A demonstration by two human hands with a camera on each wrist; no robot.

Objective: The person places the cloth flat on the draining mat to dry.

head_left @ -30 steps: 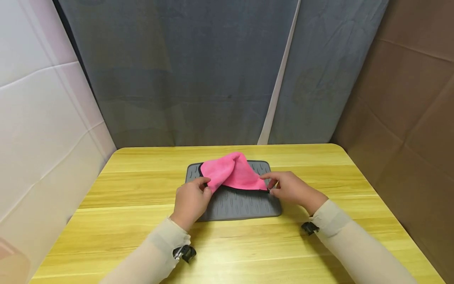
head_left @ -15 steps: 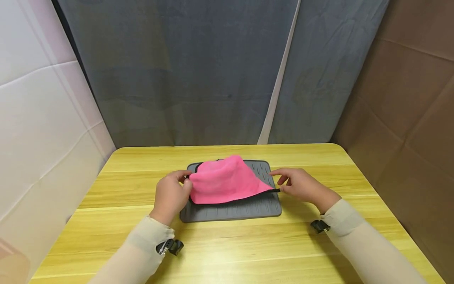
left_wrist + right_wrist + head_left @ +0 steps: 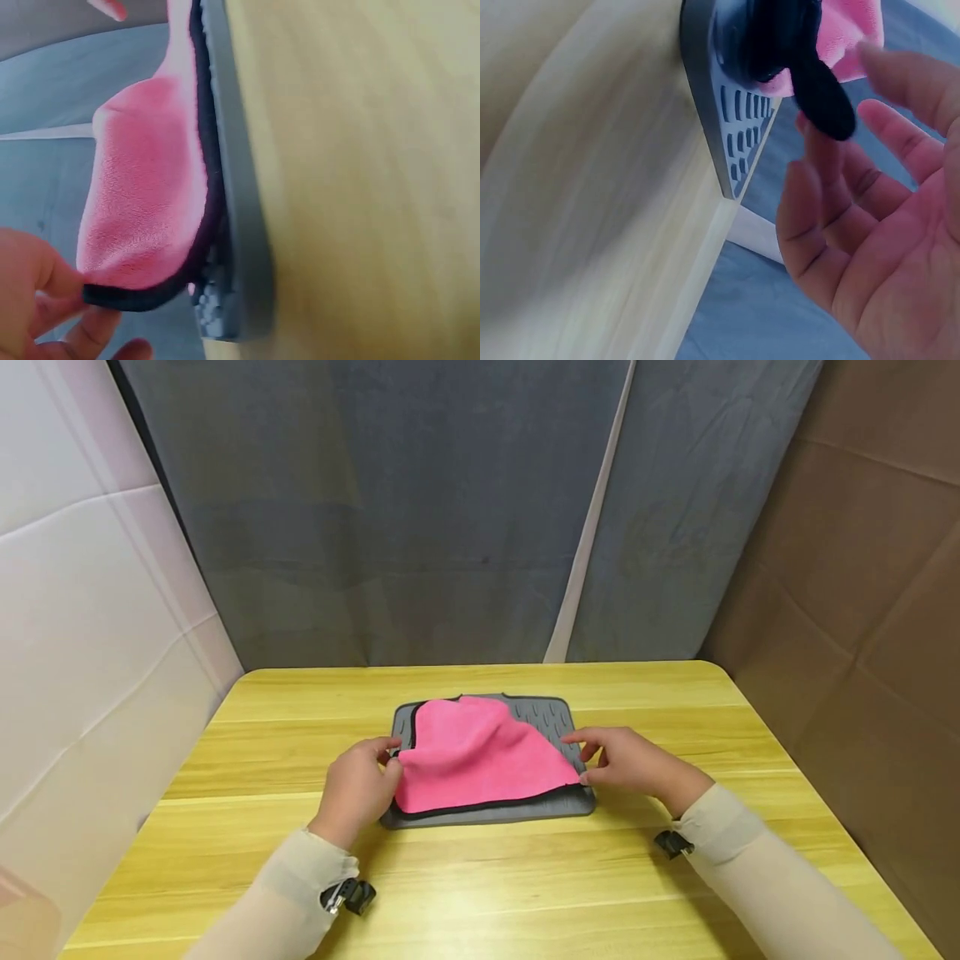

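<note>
Since a second ago the pink cloth point(image 3: 480, 758) has dropped from a raised fold to lie spread over the grey mat point(image 3: 558, 718); left hand point(image 3: 358, 787) pinches its near-left corner; right hand point(image 3: 633, 762) fingers loose at the right corner, grip uncertain; spreading looks mostly done, far-right mat uncovered, smoothing left.

One pink cloth point(image 3: 480, 760), one grey ribbed mat point(image 3: 551, 718), one yellow wooden bench point(image 3: 675, 893), two hands: left point(image 3: 356, 789), right point(image 3: 637, 764).
</note>
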